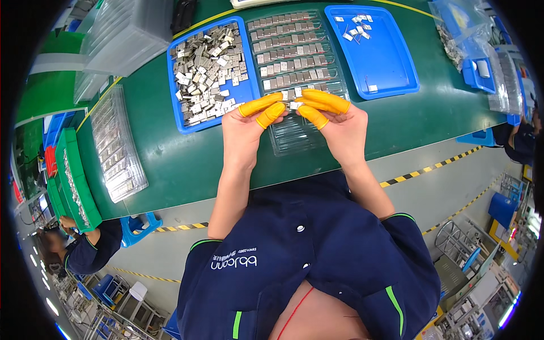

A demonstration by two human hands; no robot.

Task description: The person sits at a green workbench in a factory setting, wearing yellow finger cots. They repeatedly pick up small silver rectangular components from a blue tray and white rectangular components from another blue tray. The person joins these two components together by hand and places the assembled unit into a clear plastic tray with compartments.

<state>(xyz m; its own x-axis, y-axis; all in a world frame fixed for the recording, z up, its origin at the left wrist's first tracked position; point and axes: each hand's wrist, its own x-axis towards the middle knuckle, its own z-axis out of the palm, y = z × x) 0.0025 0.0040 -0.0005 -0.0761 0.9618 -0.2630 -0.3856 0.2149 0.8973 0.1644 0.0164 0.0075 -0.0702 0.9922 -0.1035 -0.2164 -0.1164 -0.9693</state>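
Yellow finger covers sit on the fingertips of my left hand (242, 133) and my right hand (347, 130). The two hands meet over the near part of a clear plastic tray (294, 141). A small white-and-silver block (295, 105) is pinched in my right fingertips. My left thumb and finger are closed just beside it; what lies between them is hidden. Beyond my hands, the clear tray carries rows of small silver blocks (289, 49) with thin wires at the row ends. The tray's nearest slots show no blocks.
At left, a blue tray (180, 122) is heaped with loose silver blocks. A blue tray (377, 62) at right has several white pieces. Another filled clear tray (116, 147) lies farther left, near a green bin (90, 209). A co-worker's sleeve (99, 246) shows at lower left.
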